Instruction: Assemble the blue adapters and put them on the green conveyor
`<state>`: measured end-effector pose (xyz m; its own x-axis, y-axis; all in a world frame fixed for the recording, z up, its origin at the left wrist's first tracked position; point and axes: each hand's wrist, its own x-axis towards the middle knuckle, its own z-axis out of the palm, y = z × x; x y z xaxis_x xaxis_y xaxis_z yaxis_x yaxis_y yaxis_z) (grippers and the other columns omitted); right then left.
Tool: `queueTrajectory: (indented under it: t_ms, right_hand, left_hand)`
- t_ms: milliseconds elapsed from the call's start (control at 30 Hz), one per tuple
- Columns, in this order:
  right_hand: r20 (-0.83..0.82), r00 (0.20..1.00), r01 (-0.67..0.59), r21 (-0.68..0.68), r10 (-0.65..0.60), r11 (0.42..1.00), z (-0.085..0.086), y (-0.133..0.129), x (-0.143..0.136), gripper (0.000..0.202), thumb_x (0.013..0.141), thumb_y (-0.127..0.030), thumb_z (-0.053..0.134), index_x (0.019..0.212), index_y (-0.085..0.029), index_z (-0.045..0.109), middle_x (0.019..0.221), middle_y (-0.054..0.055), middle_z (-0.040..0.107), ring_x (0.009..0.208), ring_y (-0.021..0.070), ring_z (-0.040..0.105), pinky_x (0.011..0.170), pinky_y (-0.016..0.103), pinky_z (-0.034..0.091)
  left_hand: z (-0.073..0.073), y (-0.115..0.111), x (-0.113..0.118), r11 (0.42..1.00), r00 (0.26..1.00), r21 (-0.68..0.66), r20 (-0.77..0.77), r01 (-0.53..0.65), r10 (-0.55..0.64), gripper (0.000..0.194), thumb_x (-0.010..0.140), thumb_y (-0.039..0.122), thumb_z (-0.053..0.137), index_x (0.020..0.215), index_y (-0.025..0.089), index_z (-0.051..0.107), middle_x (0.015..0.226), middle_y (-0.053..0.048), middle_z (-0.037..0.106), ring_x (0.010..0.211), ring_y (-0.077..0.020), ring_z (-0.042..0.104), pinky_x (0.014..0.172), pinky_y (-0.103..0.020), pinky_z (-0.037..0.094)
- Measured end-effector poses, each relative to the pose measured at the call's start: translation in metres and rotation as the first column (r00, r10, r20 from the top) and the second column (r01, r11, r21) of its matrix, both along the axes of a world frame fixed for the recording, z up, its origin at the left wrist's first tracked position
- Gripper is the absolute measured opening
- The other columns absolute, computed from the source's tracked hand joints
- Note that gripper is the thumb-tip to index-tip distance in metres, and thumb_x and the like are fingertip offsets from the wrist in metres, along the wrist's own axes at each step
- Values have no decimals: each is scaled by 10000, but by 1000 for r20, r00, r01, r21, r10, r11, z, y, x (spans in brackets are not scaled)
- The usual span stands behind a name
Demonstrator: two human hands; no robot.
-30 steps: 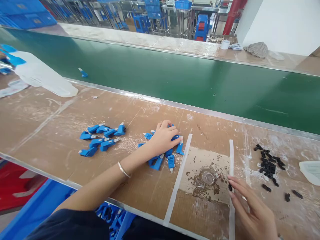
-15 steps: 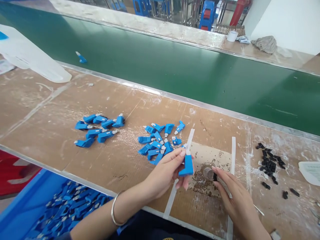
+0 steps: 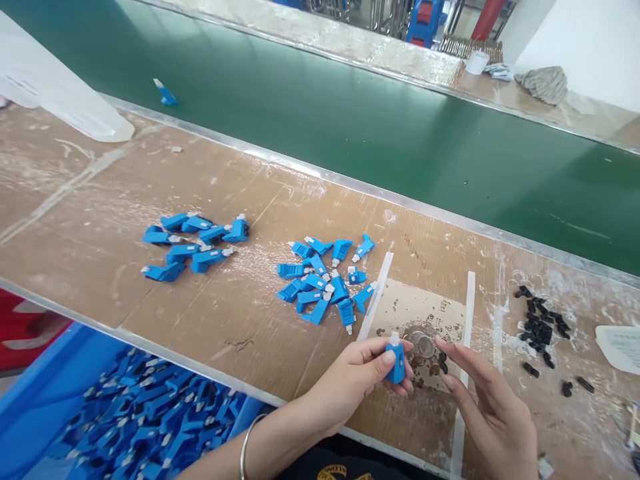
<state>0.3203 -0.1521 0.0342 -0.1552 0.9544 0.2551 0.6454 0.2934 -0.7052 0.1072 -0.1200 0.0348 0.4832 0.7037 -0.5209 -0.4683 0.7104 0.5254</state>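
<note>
My left hand (image 3: 367, 367) is closed around a blue plastic piece (image 3: 396, 365) with a light grey tip pointing up, thumb across its face. Close by on the right, my right hand (image 3: 487, 393) pinches a small black plastic part (image 3: 443, 362) between thumb and fingertips. Between the hands, a small round clear dish (image 3: 424, 345) sits on a wet, spotted beige sheet (image 3: 415, 300). Just left of the sheet lies a cluster of similar blue pieces (image 3: 314, 281). Small black parts (image 3: 539, 330) are heaped to the right of my right hand.
A second group of blue pieces (image 3: 183, 252) lies farther left. A blue bin (image 3: 35, 413) full of blue pieces stands below the table edge. Behind the table runs a green conveyor belt (image 3: 350, 140) carrying a single blue piece (image 3: 165, 92). A white plastic container (image 3: 60, 87) is at upper left.
My left hand has moved right and down, bringing the blue piece nearer to my right hand and turning it. The black part stays in my right fingers. The view has shifted slightly.
</note>
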Motion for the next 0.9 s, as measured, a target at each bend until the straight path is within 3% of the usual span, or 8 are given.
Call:
queueTrajectory:
  t_ms: [133, 300, 400, 533, 633, 767, 900]
  right_hand:
    - [-325, 946, -23, -61, 2, 998, 12, -3, -9, 207, 966, -204, 606, 1171, -230, 603, 1125, 99, 738, 1076, 247, 696, 890, 346, 616]
    - [-410, 906, -130, -25, 108, 991, 19, 3, -17, 110, 940, -184, 638, 1025, -251, 654, 1069, 77, 757, 1098, 257, 687, 876, 380, 619]
    - [-347, 923, -181, -14, 165, 983, 16, 5, -16, 180, 928, -146, 633, 1067, -254, 670, 1094, 80, 749, 1125, 278, 672, 878, 420, 620]
    - [-237, 943, -232, 40, 235, 972, 15, 5, -13, 272, 934, -105, 596, 1150, -256, 659, 1164, 59, 728, 1176, 248, 643, 913, 389, 608]
    - [-52, 961, -263, 118, 270, 958, 14, 4, -14, 337, 946, -79, 544, 1217, -254, 644, 1206, 58, 709, 1226, 241, 607, 958, 391, 579]
    - [230, 938, -309, 207, 261, 928, 11, -3, -15, 401, 981, -198, 512, 1381, -215, 543, 1276, 94, 665, 1282, 277, 550, 976, 423, 550]
    - [319, 928, -284, 265, 194, 921, 4, -15, -21, 513, 997, -280, 499, 1493, -191, 406, 1284, 107, 657, 1338, 298, 483, 947, 417, 548]
  left_hand:
    - [2, -3, 9, 1000, 998, 25, 63, 11, -13, 430, 700, 501, 834, 949, 155, 775, 742, -54, 732, 768, -151, 661, 808, -252, 467]
    - [4, -4, 15, 1000, 987, -1, 159, 16, -16, 395, 690, 474, 847, 928, 165, 781, 821, -63, 740, 685, -124, 657, 746, -237, 506]
    - [3, -5, 15, 999, 992, -29, 127, 21, -18, 430, 660, 485, 865, 922, 154, 781, 824, -67, 732, 692, -114, 646, 716, -213, 511]
    - [3, -7, 16, 999, 995, -43, 102, 22, -17, 457, 630, 484, 883, 911, 138, 782, 827, -73, 729, 697, -103, 624, 682, -187, 506]
    - [4, -8, 17, 999, 994, -26, 109, 29, -26, 435, 666, 491, 858, 917, 144, 782, 842, -78, 731, 689, -114, 631, 702, -221, 533]
    - [6, -9, 18, 999, 996, -4, 83, 45, -45, 401, 729, 497, 808, 935, 154, 780, 861, -87, 735, 730, -152, 657, 700, -255, 553]
    - [7, -9, 18, 996, 995, 19, 30, 91, -92, 409, 728, 510, 801, 947, 165, 776, 855, -74, 728, 762, -168, 657, 706, -262, 547]
